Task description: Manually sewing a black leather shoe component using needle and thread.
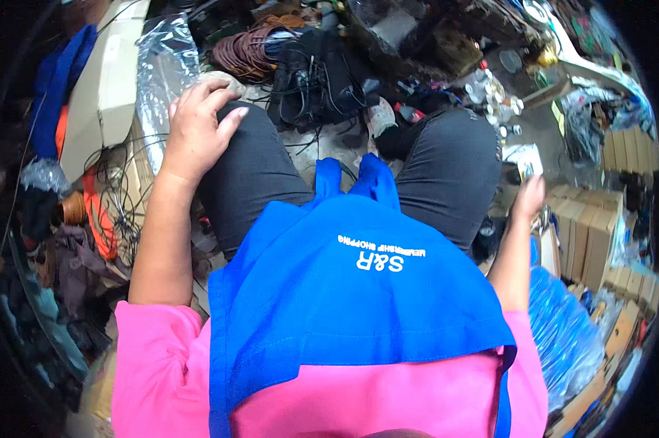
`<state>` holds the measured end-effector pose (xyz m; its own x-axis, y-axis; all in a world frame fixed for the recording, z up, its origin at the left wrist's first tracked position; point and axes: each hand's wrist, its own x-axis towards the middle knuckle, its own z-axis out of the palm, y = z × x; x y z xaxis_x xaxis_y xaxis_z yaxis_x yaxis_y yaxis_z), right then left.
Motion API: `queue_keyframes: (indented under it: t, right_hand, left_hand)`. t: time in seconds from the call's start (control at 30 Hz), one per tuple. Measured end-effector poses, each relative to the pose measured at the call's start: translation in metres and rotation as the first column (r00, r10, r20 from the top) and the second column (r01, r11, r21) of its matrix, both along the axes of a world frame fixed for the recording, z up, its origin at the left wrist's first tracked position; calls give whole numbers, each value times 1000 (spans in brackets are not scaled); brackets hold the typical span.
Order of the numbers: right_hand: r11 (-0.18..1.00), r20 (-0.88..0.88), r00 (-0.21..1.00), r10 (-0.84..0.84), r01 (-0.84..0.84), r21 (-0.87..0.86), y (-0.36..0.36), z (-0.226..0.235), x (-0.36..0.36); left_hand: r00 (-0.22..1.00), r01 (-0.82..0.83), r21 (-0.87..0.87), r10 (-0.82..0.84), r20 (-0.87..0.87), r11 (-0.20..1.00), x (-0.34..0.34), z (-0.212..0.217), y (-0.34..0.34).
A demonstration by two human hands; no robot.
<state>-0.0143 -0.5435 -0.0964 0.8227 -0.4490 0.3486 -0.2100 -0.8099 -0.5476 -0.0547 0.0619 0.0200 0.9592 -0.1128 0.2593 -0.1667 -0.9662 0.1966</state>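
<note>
I sit with a blue fabric bag draped over my lap and pink shirt. My left hand rests flat on my left knee, clad in dark trousers, with fingers spread and nothing in it. My right hand reaches down beside my right knee and pinches a small flat packet among brown cardboard boxes.
Coiled brown cable and tangled black cables lie ahead of my knees. A white panel and clear plastic wrap sit at the left. Loose wires, a blue plastic bag and small bottles crowd the floor.
</note>
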Motion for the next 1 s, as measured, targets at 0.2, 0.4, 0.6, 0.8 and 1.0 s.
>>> queue_keyframes:
  t: [0.2, 0.4, 0.6, 0.8, 1.0]
  right_hand:
    - [770, 136, 886, 444, -455, 448, 139, 112, 96]
    - [500, -287, 413, 865, -764, 408, 265, 102, 122]
    - [289, -543, -5, 840, -843, 455, 319, 68, 125]
    - [177, -543, -136, 829, -856, 485, 324, 67, 137]
    - [199, -552, -96, 829, -871, 450, 332, 70, 135]
  left_hand:
    - [997, 44, -121, -51, -61, 992, 5, -30, 1]
    - [999, 11, -109, -15, -34, 994, 6, -23, -12]
    - [986, -154, -109, 146, -78, 982, -32, -10, -6]
    - [932, -353, -145, 332, -146, 925, -94, 1, 1]
    - [945, -318, 185, 327, -20, 930, -83, 6, -22]
